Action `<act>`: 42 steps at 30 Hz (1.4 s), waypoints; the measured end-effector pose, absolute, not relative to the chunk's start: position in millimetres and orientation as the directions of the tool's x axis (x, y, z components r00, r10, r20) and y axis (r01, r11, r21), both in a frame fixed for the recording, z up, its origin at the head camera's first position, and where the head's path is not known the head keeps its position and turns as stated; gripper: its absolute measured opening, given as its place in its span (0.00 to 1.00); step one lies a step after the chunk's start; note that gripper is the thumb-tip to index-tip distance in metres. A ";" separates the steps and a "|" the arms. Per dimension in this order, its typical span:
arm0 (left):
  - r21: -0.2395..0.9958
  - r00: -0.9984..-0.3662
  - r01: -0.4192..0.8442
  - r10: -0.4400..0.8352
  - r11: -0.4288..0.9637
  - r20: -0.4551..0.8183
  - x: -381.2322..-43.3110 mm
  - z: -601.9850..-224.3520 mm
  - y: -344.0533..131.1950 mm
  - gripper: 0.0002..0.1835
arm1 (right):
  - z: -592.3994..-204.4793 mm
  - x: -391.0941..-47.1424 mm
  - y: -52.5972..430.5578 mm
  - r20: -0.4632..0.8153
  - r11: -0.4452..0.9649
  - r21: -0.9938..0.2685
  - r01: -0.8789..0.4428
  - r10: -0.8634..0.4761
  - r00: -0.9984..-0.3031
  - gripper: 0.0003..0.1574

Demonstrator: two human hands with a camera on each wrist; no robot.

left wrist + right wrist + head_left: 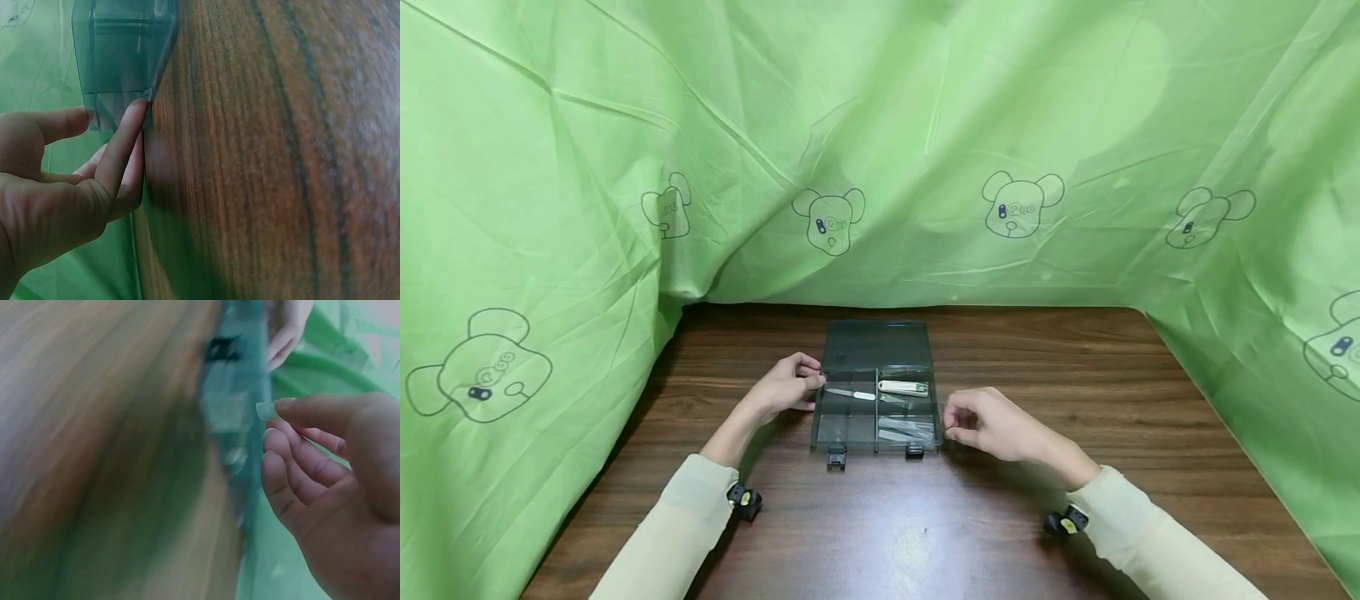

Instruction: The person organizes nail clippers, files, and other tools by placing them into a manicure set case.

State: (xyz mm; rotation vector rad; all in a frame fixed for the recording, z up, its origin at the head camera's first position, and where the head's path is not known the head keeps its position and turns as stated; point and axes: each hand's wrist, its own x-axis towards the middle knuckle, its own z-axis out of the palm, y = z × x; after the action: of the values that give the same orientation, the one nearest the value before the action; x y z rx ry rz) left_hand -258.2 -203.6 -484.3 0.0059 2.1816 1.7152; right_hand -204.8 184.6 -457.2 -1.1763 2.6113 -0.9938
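On the table lies an open, smoky clear plastic case with divided compartments, its lid laid back. My left hand holds the case's left side, thumb at the upper edge and a finger low near the table in the left wrist view. Just right of the case, my right hand has curled fingers. It appears to pinch a small pale translucent piece at the thumb tip; its kind is unclear. Inside the case are a white-handled nail file, a nail clipper and several clear strips.
Two dark latches, one on the left and one on the right, stick out from the case's front. Beneath lies a dark wood table. Green cloth with printed bear outlines hangs around the back and sides.
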 end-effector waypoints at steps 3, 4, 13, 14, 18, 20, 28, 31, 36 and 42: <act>0.942 -0.936 -0.215 0.222 0.259 -0.275 -258.1 -483.5 -203.1 0.21 | -447.3 -205.0 163.3 0.194 0.433 -0.617 -0.657 -0.725 -0.661 0.14; 0.942 -0.936 -0.213 0.222 0.259 -0.273 -258.1 -483.1 -202.9 0.21 | -445.9 -206.2 155.7 0.209 0.420 -0.613 -0.669 -0.730 -0.650 0.14; 0.942 -0.937 -0.210 0.220 0.263 -0.270 -259.3 -484.0 -201.4 0.21 | -453.9 -222.1 84.7 0.309 0.337 -0.619 -0.709 -0.725 -0.615 0.12; 0.941 -0.937 -0.210 0.219 0.264 -0.271 -259.6 -484.2 -200.8 0.21 | -455.1 -223.1 78.8 0.308 0.339 -0.616 -0.711 -0.727 -0.613 0.12; 0.940 -0.939 -0.206 0.215 0.270 -0.268 -260.8 -485.4 -198.9 0.21 | -460.2 -226.6 60.4 0.293 0.365 -0.599 -0.713 -0.729 -0.619 0.11; 0.941 -0.940 -0.203 0.215 0.271 -0.264 -261.5 -485.8 -198.1 0.21 | -462.0 -227.8 54.4 0.285 0.388 -0.580 -0.716 -0.727 -0.625 0.11; 0.937 -0.939 -0.224 0.197 0.267 -0.281 -262.6 -487.0 -198.4 0.22 | -463.3 -228.2 47.7 0.256 0.433 -0.516 -0.739 -0.746 -0.615 0.02; 0.940 -0.943 -0.226 0.185 0.256 -0.277 -262.9 -487.8 -198.7 0.23 | -458.3 -226.4 52.7 0.224 0.432 -0.514 -0.741 -0.767 -0.602 0.09; 0.948 -0.955 -0.204 0.164 0.243 -0.248 -259.8 -485.7 -198.0 0.24 | -446.7 -222.9 69.6 0.206 0.419 -0.461 -0.782 -0.807 -0.554 0.18; 0.863 -0.992 -0.016 0.099 0.504 -0.076 -248.6 -473.2 -195.1 0.26 | -430.8 -218.2 107.7 0.244 0.437 -0.410 -0.801 -0.793 -0.558 0.26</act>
State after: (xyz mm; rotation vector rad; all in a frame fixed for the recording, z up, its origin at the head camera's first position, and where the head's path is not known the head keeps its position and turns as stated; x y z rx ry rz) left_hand -248.6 -195.1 -473.2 0.0724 2.6232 1.5075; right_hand -218.2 107.7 -430.8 -1.4838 2.6756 -0.7765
